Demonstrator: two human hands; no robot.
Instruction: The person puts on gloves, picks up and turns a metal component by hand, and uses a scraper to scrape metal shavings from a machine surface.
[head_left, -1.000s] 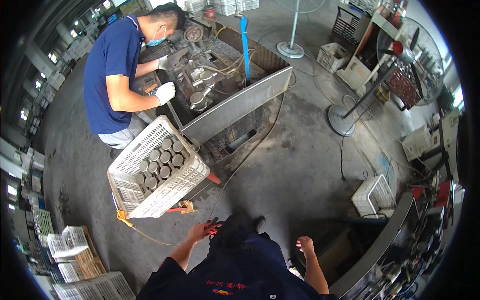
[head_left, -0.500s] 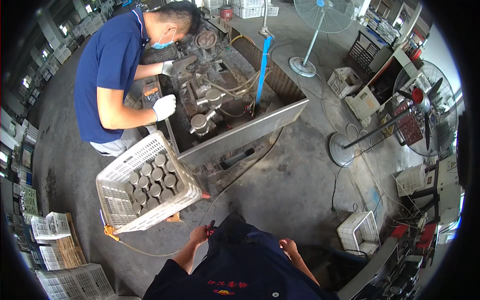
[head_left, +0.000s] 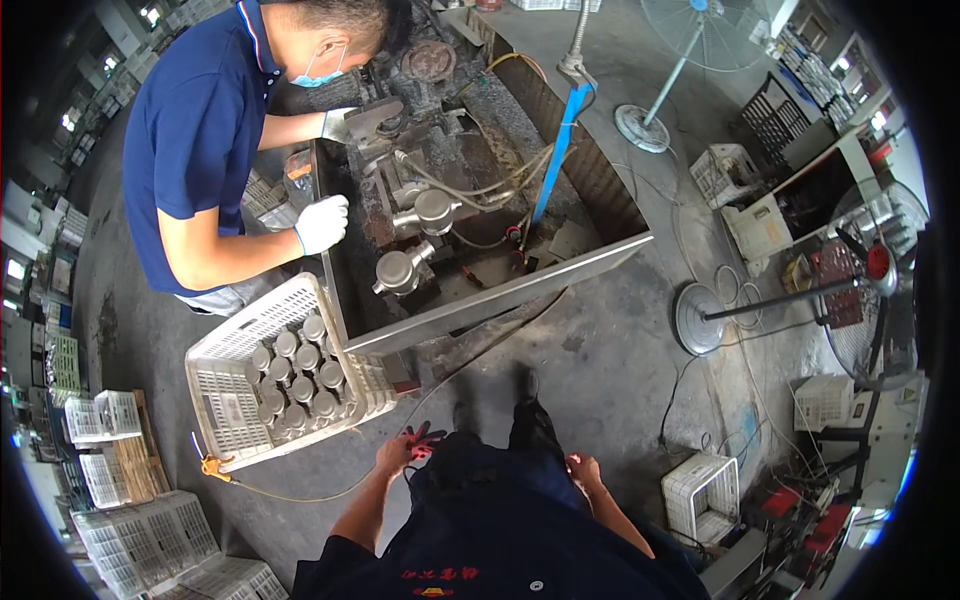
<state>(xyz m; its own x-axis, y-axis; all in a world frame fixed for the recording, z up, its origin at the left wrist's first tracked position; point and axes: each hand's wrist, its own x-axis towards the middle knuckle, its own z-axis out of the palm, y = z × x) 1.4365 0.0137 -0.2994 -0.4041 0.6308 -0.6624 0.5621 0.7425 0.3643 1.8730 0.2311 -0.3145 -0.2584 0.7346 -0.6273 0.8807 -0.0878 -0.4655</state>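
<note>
My left hand [head_left: 392, 455] hangs low at my left side, its fingers closed on a red and black work glove [head_left: 424, 440] that sticks out beyond them. On the other side, my right hand [head_left: 584, 469] is held near my hip with curled fingers. A small reddish bit shows at its fingertips, too little to name. Ahead to the left, a white plastic crate [head_left: 215, 400] holds several round grey metal parts [head_left: 300, 385]. Two similar metal parts, a nearer one [head_left: 397, 270] and a farther one [head_left: 434, 212], sit on the machine in a metal trough [head_left: 500, 293].
A co-worker [head_left: 195, 130] in white gloves bends over the machine from the left. A blue post [head_left: 562, 155] rises from the trough. Standing fans, one with a round base [head_left: 699, 320], cables and a white crate [head_left: 701, 497] are on the right. Crates [head_left: 150, 545] are stacked at lower left.
The view has shifted, and my legs and shoes now show more ahead of me. More of the glove in my left hand is visible. The co-worker's hands remain at the machine.
</note>
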